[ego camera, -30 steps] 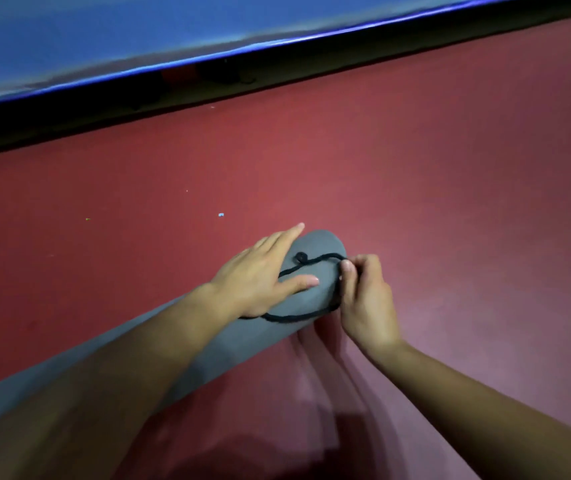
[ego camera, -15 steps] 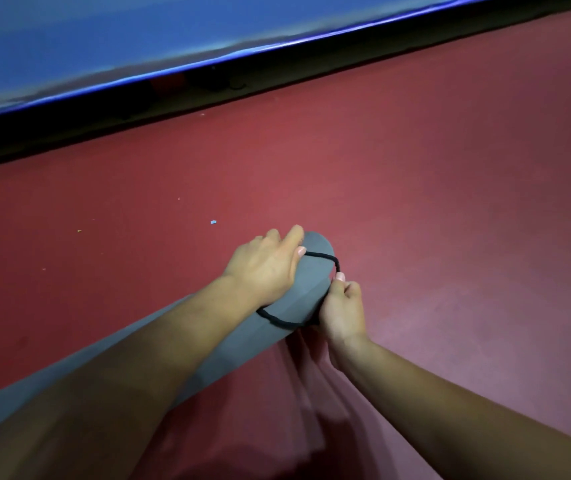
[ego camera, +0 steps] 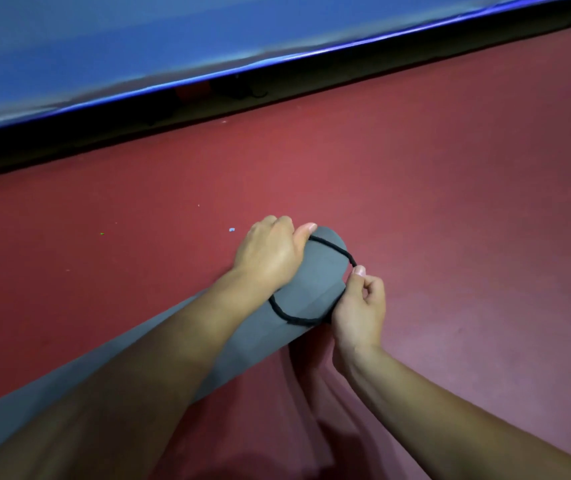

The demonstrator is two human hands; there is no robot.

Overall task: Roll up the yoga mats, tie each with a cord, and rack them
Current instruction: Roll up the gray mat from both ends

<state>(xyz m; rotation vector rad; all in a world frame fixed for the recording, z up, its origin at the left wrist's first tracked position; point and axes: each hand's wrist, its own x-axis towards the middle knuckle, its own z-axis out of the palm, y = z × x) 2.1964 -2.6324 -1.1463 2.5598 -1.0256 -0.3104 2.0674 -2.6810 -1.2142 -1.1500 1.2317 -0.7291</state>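
Left hand (ego camera: pixel 270 254): curled over far end of rolled grey foam yoga mat (ego camera: pixel 311 282), gripping it, thumb tip on thin black cord (ego camera: pixel 329 244). Right hand (ego camera: pixel 360 306): pinching same cord at mat's right edge. Cord: looped round mat end. Mat: lying diagonally on dark red floor (ego camera: pixel 450 202). Beyond: blue padded surface (ego camera: pixel 138 46), dark gap beneath.

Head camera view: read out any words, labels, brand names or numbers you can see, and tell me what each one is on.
No readable text anywhere in this view.
grey rolled mat: plain, no label or brand shows.
black cord: no tag.
red floor and blue surface behind it: no print; the small specks on the floor are not letters.
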